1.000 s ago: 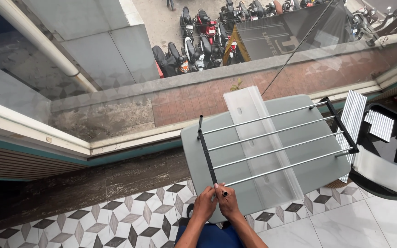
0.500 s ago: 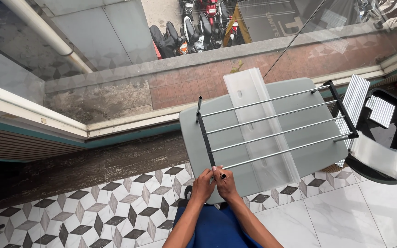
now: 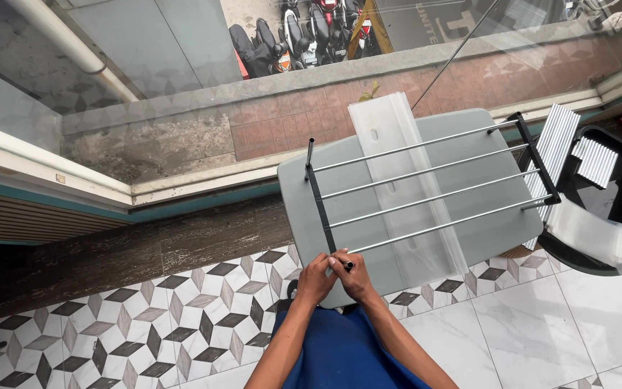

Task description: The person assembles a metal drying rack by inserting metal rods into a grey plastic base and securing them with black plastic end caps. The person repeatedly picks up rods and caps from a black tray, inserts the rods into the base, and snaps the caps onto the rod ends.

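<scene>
Both hands meet at the near end of the black end bar (image 3: 319,209) of a metal rack (image 3: 426,180), at about 6 o'clock of the frame centre. Left hand (image 3: 316,279): fingers curled, grip pinched on the bar's lower tip, forearm running down toward 7 o'clock. Right hand (image 3: 355,278): fingers pressed together around the same black tip, thumb side touching the left hand, forearm running toward 5 o'clock. Blue clothing (image 3: 336,353) shows between the forearms.

The rack lies flat on a small grey bench (image 3: 484,234) with rounded corners. It has four thin shiny steel rods (image 3: 433,198) running parallel from the black bar at 9 o'clock to a second black end bar (image 3: 538,158) at 3 o'clock. Under the rods is a long clear plastic sleeve (image 3: 390,140), glossy, lying across them from 12 to 6 o'clock.

At 3 o'clock, just beside the bench, is a black round tub (image 3: 613,140) with white ribbed panels (image 3: 557,144) and a clear flat plastic bag (image 3: 588,234) resting on it.

The floor has geometric grey, black and white tiles (image 3: 145,324) at 8 o'clock and plain white marble-look tiles (image 3: 599,317) at 4 o'clock. At 12 o'clock, beyond a brick-red ledge (image 3: 289,122), are parked motorbikes (image 3: 304,32) far below.
</scene>
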